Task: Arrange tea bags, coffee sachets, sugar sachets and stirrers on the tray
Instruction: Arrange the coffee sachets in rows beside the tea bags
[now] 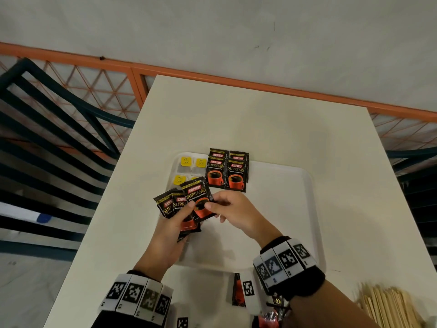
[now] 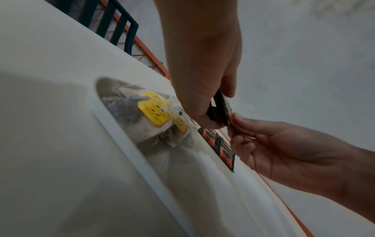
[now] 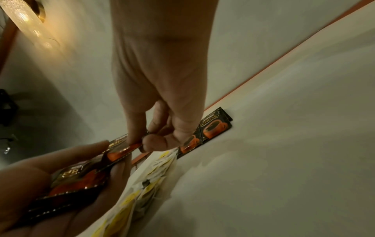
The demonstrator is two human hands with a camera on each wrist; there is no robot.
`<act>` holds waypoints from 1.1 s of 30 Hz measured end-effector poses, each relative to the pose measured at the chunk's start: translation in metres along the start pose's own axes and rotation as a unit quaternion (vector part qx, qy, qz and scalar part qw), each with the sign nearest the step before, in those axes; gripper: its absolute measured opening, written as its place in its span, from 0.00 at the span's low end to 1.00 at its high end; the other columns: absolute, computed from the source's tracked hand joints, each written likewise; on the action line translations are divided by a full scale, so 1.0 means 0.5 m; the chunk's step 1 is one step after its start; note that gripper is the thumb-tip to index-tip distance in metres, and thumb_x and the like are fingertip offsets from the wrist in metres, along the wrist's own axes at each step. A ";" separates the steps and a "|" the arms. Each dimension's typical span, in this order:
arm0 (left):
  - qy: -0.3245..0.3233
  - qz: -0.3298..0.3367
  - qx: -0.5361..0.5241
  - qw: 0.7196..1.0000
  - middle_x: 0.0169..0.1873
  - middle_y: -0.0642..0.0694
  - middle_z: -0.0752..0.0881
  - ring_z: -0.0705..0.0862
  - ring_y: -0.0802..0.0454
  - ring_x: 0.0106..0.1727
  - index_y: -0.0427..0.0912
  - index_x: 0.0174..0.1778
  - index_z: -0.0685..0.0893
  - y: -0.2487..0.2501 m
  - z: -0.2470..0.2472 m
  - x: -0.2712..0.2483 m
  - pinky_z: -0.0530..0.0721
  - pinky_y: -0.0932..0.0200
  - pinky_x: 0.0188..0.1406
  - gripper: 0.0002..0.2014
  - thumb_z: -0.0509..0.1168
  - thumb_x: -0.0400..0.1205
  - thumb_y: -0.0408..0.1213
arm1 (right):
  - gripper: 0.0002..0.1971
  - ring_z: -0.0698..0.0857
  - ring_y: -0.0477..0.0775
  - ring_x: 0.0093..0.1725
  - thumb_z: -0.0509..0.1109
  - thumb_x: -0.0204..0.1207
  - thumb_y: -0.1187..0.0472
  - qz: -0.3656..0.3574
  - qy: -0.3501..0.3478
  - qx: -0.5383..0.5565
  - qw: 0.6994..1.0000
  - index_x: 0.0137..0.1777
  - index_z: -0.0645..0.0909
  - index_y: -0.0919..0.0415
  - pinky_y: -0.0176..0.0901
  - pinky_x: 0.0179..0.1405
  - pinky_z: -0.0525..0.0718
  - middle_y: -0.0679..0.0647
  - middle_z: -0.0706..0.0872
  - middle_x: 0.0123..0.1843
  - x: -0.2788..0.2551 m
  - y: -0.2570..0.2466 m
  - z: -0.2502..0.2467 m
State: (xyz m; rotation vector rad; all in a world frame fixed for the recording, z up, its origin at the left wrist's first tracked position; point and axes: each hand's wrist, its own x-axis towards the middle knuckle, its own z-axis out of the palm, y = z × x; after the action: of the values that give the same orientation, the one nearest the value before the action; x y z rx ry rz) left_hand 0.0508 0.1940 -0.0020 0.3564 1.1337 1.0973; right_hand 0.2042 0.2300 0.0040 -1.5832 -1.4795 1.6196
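White bench (image 1: pixel 272 129) — carries a white tray (image 1: pixel 283 209), rim raised, set near the middle.

Tea bags (image 1: pixel 191 165) — yellow tags, lying in the tray's far-left corner; two side by side in the far row, two more nearer, partly hidden behind the held sachets. From the left wrist they appear as a loose heap (image 2: pixel 154 115) against the tray wall.

Coffee sachets on the tray (image 1: pixel 226 170) — black with an orange cup, laid just right of the tea bags in two overlapping rows, the far pair reaching over the tray's far rim.

Fan of coffee sachets (image 1: pixel 176 204) — several, held over the tray's near-left part by the left hand (image 1: pixel 172 235), thumb on top, fingers curled under the pack.

Top coffee sachet (image 1: pixel 198 200) — frontmost of the fan, pinched at its right edge between thumb and forefinger of the right hand (image 1: pixel 238 214); remaining fingers loosely curled. The right wrist view shows the same pinch (image 3: pixel 142 144).

Loose coffee sachet (image 1: pixel 237 290) — on the bench at the near edge, off the tray, partly covered by the right wristband.

Wooden stirrers (image 1: pixel 387 304) — a pile at the bench's near-right corner, off the tray.

Dark slatted chair (image 1: pixel 47 129) — left of the bench.
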 end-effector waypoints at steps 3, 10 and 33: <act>0.040 -0.017 -0.033 0.999 0.33 0.46 0.90 0.86 0.49 0.39 0.44 0.45 0.82 0.001 -0.006 -0.002 0.82 0.57 0.40 0.07 0.59 0.81 0.31 | 0.09 0.83 0.46 0.37 0.67 0.78 0.65 0.011 0.002 0.076 0.997 0.56 0.82 0.66 0.30 0.37 0.85 0.54 0.85 0.45 0.005 0.009 0.002; 0.022 0.056 0.049 0.997 0.33 0.57 0.89 0.87 0.65 0.36 0.44 0.43 0.81 0.009 -0.045 0.001 0.81 0.65 0.42 0.12 0.59 0.80 0.22 | 0.07 0.84 0.51 0.44 0.65 0.78 0.70 0.072 0.112 0.144 0.981 0.54 0.79 0.67 0.35 0.38 0.85 0.60 0.82 0.52 0.033 0.018 -0.010; 0.071 0.009 -0.001 0.997 0.48 0.40 0.86 0.85 0.49 0.48 0.35 0.68 0.74 0.014 -0.030 -0.003 0.85 0.60 0.38 0.18 0.60 0.81 0.27 | 0.09 0.82 0.54 0.33 0.73 0.71 0.71 0.049 0.233 0.002 0.971 0.46 0.76 0.65 0.26 0.19 0.79 0.68 0.85 0.49 0.101 0.057 -0.007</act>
State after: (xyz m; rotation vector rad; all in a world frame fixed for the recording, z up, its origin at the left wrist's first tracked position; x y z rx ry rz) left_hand 0.0344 0.1921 -0.0026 0.2901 1.2561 1.1538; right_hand 0.2046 0.2654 -0.0424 -1.8953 -1.1611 1.1804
